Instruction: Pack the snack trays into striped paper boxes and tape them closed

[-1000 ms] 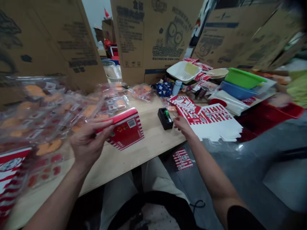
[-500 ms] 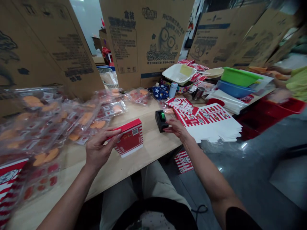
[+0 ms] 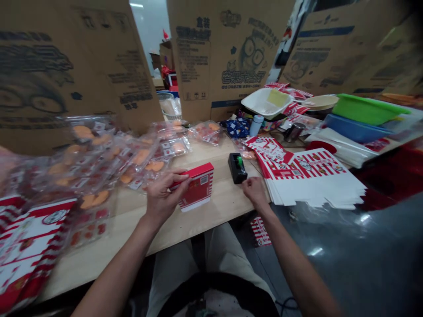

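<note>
A red carton [image 3: 198,187] with striped edges and a barcode label stands upright on the wooden table. My left hand [image 3: 165,193] grips its top left part, thumb on the near face. To the right sits a black tape dispenser [image 3: 237,169] with a green core. At its near end is my right hand [image 3: 255,193], fingers curled together; whatever they may pinch is too small to make out. Flat printed cartons [image 3: 307,176], red and white, lie piled beyond that hand. Clear packs of orange pieces [image 3: 139,158] are heaped left of the carton.
Folded striped cartons [image 3: 36,246] lie at the table's left end. Toward the back right are a white basket [image 3: 264,103], a blue bottle [image 3: 256,125], a metal cup [image 3: 295,131], a green tub [image 3: 370,110] and a blue tub [image 3: 355,127]. Large cardboard boxes [image 3: 228,57] wall the back.
The fingers of my right hand, extended at the tape dispenser before, are now curled in at its near end. My left hand still holds the carton. The view has turned left.
</note>
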Demonstrator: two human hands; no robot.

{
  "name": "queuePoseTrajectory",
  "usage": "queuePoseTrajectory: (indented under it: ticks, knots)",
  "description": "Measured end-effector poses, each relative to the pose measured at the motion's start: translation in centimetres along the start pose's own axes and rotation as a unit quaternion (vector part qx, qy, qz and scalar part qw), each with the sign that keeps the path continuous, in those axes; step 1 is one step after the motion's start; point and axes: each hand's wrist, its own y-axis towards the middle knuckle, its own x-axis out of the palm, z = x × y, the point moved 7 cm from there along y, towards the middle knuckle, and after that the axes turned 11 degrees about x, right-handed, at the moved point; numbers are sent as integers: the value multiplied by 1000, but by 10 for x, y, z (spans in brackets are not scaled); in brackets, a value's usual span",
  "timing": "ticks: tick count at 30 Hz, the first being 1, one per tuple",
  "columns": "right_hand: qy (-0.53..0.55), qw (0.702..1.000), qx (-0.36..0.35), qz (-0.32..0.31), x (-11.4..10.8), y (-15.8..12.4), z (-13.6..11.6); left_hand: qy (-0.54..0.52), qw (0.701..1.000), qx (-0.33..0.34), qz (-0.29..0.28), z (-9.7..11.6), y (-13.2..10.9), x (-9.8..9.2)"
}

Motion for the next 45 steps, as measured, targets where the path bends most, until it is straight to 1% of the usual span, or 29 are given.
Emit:
queuePoseTrajectory:
  ticks: [1, 3, 5, 7, 9, 12, 16, 19, 22, 25, 28, 30, 31, 33, 34, 35, 37, 39, 41, 43, 45]
  knots:
    - [3, 1000, -22, -13, 4, -15, -12, -1, 1000, -10, -11, 1, -1, 1]
    - [29, 994, -70, -79, 20, -51, -40, 4, 999, -22, -30, 3, -4, 1]
    - [97, 970, -123, -184, 41, -92, -72, 10, 999, -17, -37, 7, -5, 0]
    - [148, 945, -145, -255, 59, -125, -100, 9, 999, 0, -41, 11, -6, -1]
    - [177, 928, -131, -299, 72, -144, -119, 3, 999, 26, -42, 15, -6, -1]
    - [202, 919, -86, -326, 85, -148, -129, -3, 997, 61, -36, 21, -8, -2]
    - [189, 932, -53, -304, 90, -138, -124, 19, 998, 56, -27, 22, -11, -4]
    - [176, 936, -45, -301, 93, -135, -118, 16, 993, 95, -63, 29, -9, -3]
    - [185, 935, -63, -296, 95, -136, -115, 3, 988, 120, -97, 32, -5, 0]
    - [199, 936, -88, -277, 95, -136, -113, -1, 991, 99, -92, 28, 1, 2]
    - [207, 935, -98, -271, 98, -135, -109, -5, 994, 70, -83, 25, 8, 4]
    - [208, 934, -98, -273, 99, -135, -106, 3, 994, 50, -100, 24, 13, 7]
    - [206, 934, -97, -276, 99, -136, -104, 17, 992, 45, -117, 24, 16, 9]
    - [188, 939, -91, -275, 95, -139, -101, 62, 985, 52, -152, 26, 21, 12]
    - [176, 943, -89, -269, 91, -140, -99, 85, 981, 68, -162, 30, 24, 12]
    - [166, 947, -89, -259, 85, -140, -98, 103, 977, 90, -162, 34, 26, 10]
    - [164, 956, -96, -224, 68, -136, -94, 120, 972, 141, -146, 42, 28, 4]
    - [183, 962, -109, -171, 47, -124, -86, 122, 965, 192, -132, 47, 20, -5]
    - [191, 968, -112, -118, 30, -106, -69, 122, 956, 222, -147, 40, -1, -12]
    - [165, 977, -104, -87, 23, -84, -44, 128, 950, 210, -191, 18, -33, -17]
    - [95, 988, -96, -80, 29, -66, -17, 139, 942, 151, -264, -14, -73, -20]
